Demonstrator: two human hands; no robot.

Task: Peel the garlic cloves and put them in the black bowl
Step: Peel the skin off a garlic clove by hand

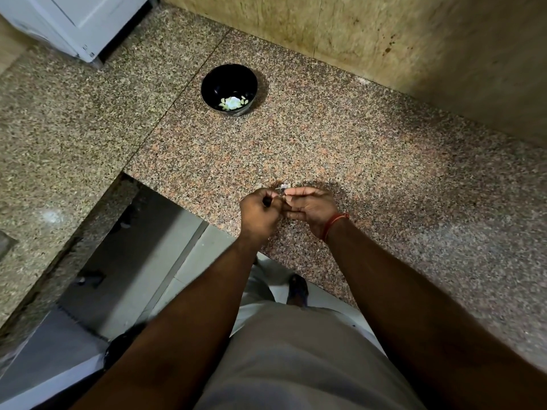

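Note:
The black bowl (229, 88) stands on the speckled granite counter (340, 137), far ahead of my hands, with several peeled pale cloves (232, 102) in its bottom. My left hand (260, 214) and my right hand (310, 207) meet just above the counter's near edge. Their fingertips pinch a small garlic clove (282, 187), of which only a pale papery bit shows between the fingers. The left fist also shows something small and dark at its top; I cannot tell what it is. A red thread circles my right wrist.
A beige stone wall (384, 34) rises behind and to the right of the counter. A white appliance (74, 22) stands at the far left. The counter has an inner corner at left, with the grey floor (142, 261) below it.

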